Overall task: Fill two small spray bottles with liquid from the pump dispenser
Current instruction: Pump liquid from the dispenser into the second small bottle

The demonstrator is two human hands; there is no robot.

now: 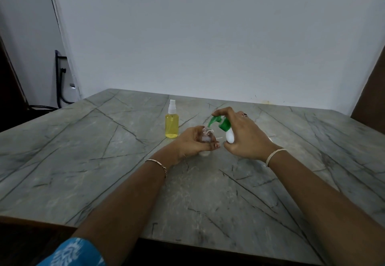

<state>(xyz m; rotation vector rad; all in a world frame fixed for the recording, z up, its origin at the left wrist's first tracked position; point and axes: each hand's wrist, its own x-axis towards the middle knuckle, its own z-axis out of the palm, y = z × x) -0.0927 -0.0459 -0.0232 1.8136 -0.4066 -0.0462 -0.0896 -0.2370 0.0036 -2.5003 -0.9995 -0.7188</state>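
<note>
Sleeve point(73, 253): blue with a white pattern, on the left arm at the bottom left edge of the frame.
Counter point(104, 161): grey stone-look slab with dark veins, filling the lower half of the frame.
Left grip point(192, 142): just left of centre, with fingers and thumb curled round the clear spray bottle point(205, 136), low over the counter. Whether the bottle's base touches the slab cannot be told.
Clear spray bottle: small and mostly hidden by the fingers, cap off, open neck pointing up. Its fill level cannot be read.
Right grip point(245, 134): just right of centre, wrapped round the pump dispenser point(229, 136), forefinger lying over the green pump head point(216, 121).
Pump dispenser: white body, green collar and head, tilted toward the left of the frame. The spout tip sits at the clear bottle's mouth.
Yellow spray bottle point(172, 126): upright on the counter, up and left of the left grip and apart from it. Its white sprayer is fitted and yellow liquid reaches nearly to the shoulder.
Wrists: chain bracelet point(158, 163) on the left, pale band point(275, 155) on the right.
Background: pale wall point(208, 36), with dark cables point(60, 82) at the left edge.
</note>
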